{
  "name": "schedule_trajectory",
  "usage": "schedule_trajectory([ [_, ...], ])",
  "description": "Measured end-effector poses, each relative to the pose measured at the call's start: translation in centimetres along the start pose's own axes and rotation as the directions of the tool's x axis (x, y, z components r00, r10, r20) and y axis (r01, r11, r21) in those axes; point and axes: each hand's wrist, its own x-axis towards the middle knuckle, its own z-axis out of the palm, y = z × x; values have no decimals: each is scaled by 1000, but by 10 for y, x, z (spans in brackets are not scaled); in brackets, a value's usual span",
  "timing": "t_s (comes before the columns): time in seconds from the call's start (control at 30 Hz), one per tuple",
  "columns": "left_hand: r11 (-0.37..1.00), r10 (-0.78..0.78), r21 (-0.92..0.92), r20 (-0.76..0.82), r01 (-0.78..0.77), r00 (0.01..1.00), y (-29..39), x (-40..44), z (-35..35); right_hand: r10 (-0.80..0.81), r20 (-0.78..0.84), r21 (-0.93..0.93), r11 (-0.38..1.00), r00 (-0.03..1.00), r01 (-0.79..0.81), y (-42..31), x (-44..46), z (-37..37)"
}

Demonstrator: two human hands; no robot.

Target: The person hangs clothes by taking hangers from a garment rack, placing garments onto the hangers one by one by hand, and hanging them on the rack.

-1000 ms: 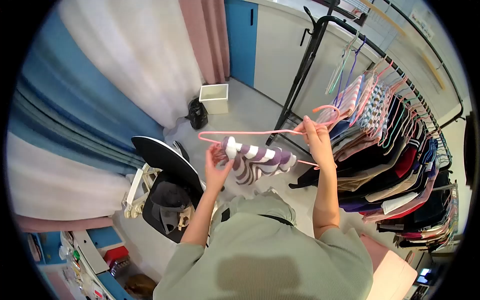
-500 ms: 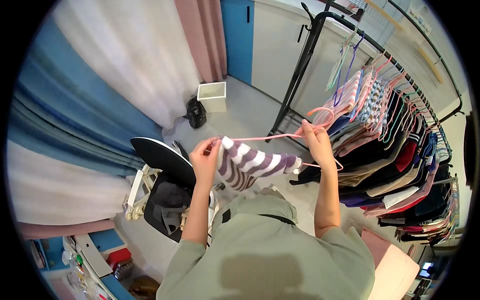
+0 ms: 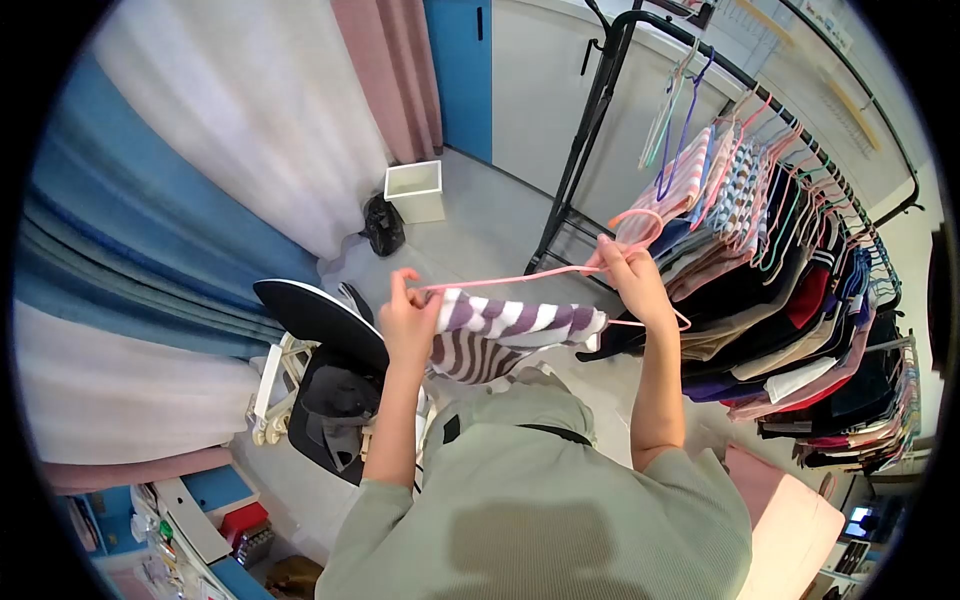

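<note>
A pink clothes hanger (image 3: 520,279) is held out in front of my body, its hook side toward the right. My right hand (image 3: 637,285) is closed around the hanger near its hook. Over the lower bar hangs a purple-and-white striped towel (image 3: 515,318), its back layer showing brownish stripes below. My left hand (image 3: 408,322) is closed at the hanger's left end, pinching the towel's left edge; one finger sticks up by the hanger's corner. The exact grip of the left fingertips is partly hidden.
On the right stands a black clothes rack (image 3: 590,130) full of garments and striped towels on hangers. A cream bin (image 3: 415,195) and a black bag (image 3: 382,225) sit on the floor ahead. At left are a chair holding a dark cap (image 3: 340,393) and long curtains (image 3: 230,110).
My left hand has turned and dropped slightly, with a finger now raised. The towel's left part has spread out along the hanger. My right hand keeps its grip.
</note>
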Motion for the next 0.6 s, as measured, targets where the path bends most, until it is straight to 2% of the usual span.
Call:
schedule_trajectory([
  [0.07, 957, 88, 282, -52, -70, 995, -4, 3, -4, 50, 25, -28, 998, 998, -49, -3, -2, -4],
  [0.1, 943, 186, 289, -49, -164, 981, -8, 4, -4, 77, 36, -41, 996, 996, -75, -3, -2, -6],
  [0.2, 862, 451, 261, -7, -434, 892, -16, 6, -3, -101, 41, 7, 995, 994, 101, 5, -1, 2],
  [0.27, 782, 602, 168, 43, -600, 797, -14, 10, -3, -35, 64, -23, 999, 997, 37, -6, -1, 2],
  [0.33, 884, 460, -14, 205, -468, 864, -2, 3, -8, 10, 39, -25, 1000, 999, -9, -6, 3, 4],
  [0.37, 920, 390, -93, 294, -380, 872, 5, -1, -13, 17, 41, -29, 999, 999, -16, -7, 5, 4],
  [0.4, 923, 375, -80, 399, -376, 837, 12, -1, -22, 25, 45, -33, 999, 999, -24, -9, 7, 4],
  [0.5, 950, 298, -60, 477, -308, 827, 1, -1, -23, -24, 36, -6, 1000, 999, 24, -12, 13, 9],
  [0.57, 938, 341, -98, 429, -332, 836, -5, -2, -26, -53, 21, 41, 998, 998, 52, -17, 14, 13],
  [0.6, 931, 363, -118, 404, -346, 840, -7, -3, -28, -181, -112, -3, 983, 977, 182, -20, 14, 19],
])
